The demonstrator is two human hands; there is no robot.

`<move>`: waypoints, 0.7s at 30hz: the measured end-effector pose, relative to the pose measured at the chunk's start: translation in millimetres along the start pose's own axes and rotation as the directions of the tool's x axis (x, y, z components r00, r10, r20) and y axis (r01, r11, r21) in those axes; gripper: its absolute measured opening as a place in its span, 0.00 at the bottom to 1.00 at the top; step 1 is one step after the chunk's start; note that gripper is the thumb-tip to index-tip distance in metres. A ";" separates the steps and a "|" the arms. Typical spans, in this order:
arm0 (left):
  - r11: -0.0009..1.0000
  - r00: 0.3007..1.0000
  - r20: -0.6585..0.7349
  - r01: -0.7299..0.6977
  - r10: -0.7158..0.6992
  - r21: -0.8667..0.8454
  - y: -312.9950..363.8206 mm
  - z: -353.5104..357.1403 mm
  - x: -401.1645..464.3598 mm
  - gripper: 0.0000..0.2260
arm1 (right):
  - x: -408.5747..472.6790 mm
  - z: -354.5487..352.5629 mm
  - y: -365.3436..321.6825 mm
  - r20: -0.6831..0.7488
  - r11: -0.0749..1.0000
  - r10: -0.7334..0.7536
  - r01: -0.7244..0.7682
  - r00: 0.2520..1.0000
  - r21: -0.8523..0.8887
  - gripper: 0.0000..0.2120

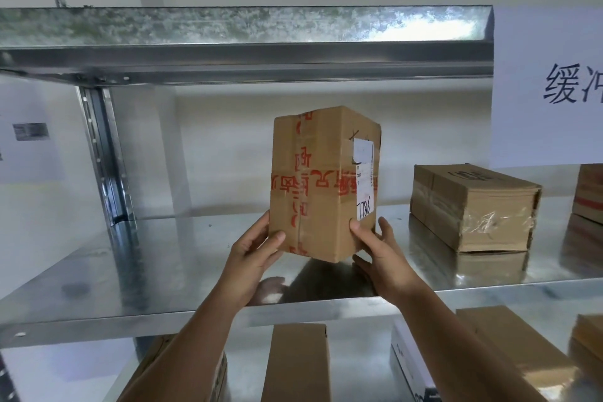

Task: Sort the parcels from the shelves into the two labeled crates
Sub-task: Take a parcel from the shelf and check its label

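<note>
Standing upright above the middle galvanised steel shelf (137, 271), tall brown cardboard parcel (321, 183) crossed with red-printed tape, white label reading "7786" on its right face; lower corner appears just clear of the shelf surface, contact uncertain.

Head view, hands: left hand (253, 263) grips the parcel's lower left edge, thumb on the front face, fingers wrapped behind. Right hand (380, 254) grips the lower right corner, thumb on the front face near the label, fingers curled around the right side and underneath. Both clamped on the parcel.

Same shelf, right: flat brown cardboard box (473, 207) with clear tape, lying on its broad side, well apart from the held parcel. Far right edge: stacked cardboard boxes with red print (589, 196), partly cut off.

Upper right: white paper sign (548, 85) with black characters, covering the rack's right side.

Above: upper metal shelf (244, 39).

Lower shelf, near: several brown cardboard parcels (295, 365), partly hidden behind the forearms; one white-edged box (408, 365) between them.
</note>
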State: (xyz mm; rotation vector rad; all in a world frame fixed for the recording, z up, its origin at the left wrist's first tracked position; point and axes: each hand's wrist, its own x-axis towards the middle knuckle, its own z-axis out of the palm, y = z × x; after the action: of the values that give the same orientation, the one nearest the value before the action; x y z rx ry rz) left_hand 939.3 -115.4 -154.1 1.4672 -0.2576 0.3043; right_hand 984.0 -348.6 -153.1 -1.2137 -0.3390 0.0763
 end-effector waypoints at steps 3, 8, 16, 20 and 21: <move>0.998 0.979 -0.195 -0.054 0.058 0.021 -2.6 -0.9 3.0 0.20 | -0.8 3.9 0.6 -0.041 0.998 0.016 -0.018 0.999 -0.053 0.35; 0.989 0.963 -0.260 -0.027 0.065 0.147 -2.2 5.3 3.3 0.14 | -0.7 4.6 5.3 -0.082 0.996 -0.046 0.040 0.996 -0.075 0.22; 0.973 0.998 -0.053 0.052 -0.041 0.227 2.2 13.4 -2.1 0.17 | -1.0 6.2 5.4 -0.078 0.994 -0.095 0.089 0.992 -0.069 0.34; 0.982 0.995 -0.059 0.090 -0.081 0.167 2.3 11.1 -1.4 0.20 | -1.0 5.5 5.7 -0.052 0.994 -0.096 0.093 0.994 -0.061 0.33; 0.982 0.994 -0.060 0.099 -0.091 0.158 2.7 11.2 -1.5 0.20 | -1.1 5.6 5.8 -0.051 0.994 -0.092 0.089 0.994 -0.066 0.33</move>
State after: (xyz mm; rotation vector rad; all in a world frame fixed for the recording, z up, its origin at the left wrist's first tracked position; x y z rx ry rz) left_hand 937.1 -126.4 -151.1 1.6229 -0.1218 0.2914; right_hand 982.0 -341.7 -157.1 -1.2596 -0.3511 -0.0457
